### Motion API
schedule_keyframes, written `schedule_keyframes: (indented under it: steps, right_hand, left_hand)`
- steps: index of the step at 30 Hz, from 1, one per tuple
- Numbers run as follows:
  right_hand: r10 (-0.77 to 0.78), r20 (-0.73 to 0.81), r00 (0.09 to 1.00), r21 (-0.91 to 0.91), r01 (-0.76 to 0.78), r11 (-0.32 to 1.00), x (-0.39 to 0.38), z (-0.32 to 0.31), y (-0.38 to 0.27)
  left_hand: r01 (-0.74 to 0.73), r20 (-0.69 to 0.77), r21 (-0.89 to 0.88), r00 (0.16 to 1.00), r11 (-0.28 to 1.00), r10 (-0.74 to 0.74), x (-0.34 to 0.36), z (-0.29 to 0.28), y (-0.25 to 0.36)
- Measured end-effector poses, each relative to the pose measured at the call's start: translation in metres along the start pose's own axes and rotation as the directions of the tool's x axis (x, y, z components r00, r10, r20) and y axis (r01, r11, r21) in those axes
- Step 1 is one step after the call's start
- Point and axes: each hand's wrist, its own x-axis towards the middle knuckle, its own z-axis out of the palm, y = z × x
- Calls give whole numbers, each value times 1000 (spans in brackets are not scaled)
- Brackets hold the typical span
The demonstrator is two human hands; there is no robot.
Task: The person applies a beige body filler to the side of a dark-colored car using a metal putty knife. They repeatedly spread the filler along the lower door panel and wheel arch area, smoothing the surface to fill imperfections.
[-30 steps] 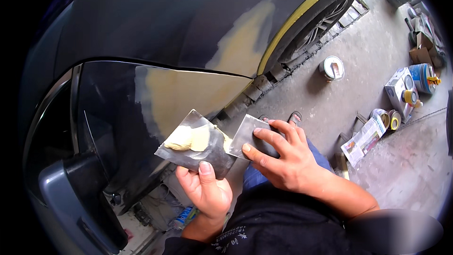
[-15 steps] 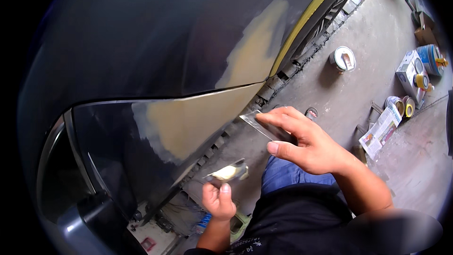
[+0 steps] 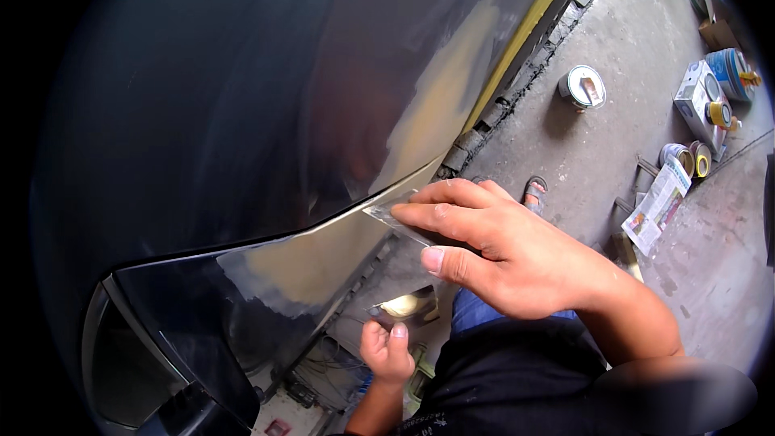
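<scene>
With our right fingers (image 3: 444, 216) pinching the scraper (image 3: 387, 216) and left fingers (image 3: 398, 342) clamped on the putty plate (image 3: 426, 310), we figured light, even pressure suited the door (image 3: 299, 265) best.

The car's dark flank (image 3: 210, 137) shuts off the way left of the right fingers (image 3: 444, 222), whose thin spatula (image 3: 387, 214) sits right by it; I can't tell if they touch. A gap separates that from the left fingers (image 3: 374, 345) and their putty plate (image 3: 421, 312). Rightward, floor (image 3: 517, 129) gives passage before the white can (image 3: 582, 87) and newspaper (image 3: 660, 202).
</scene>
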Motion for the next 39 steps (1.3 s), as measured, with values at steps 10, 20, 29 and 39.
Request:
schedule_keyframes:
  steps: [10, 20, 29, 39]
  right_hand:
    - [0, 60, 998, -23, 2, 1000, 12, -12, -1]
    - [-22, 123, 992, -28, 26, 999, 21, -21, 1]
    - [-23, 158, 987, -31, 29, 999, 20, -29, 6]
    - [7, 224, 974, -4, -6, 1000, 27, -30, -1]
  left_hand:
    - [37, 0, -5, 999, 999, -37, 0, 8, -6]
    - [48, -10, -2, 999, 999, -48, 3, 15, -3]
    - [49, -36, -8, 998, 999, -49, 8, 22, 3]
    - [50, -30, 2, 998, 999, -50, 5, 20, 0]
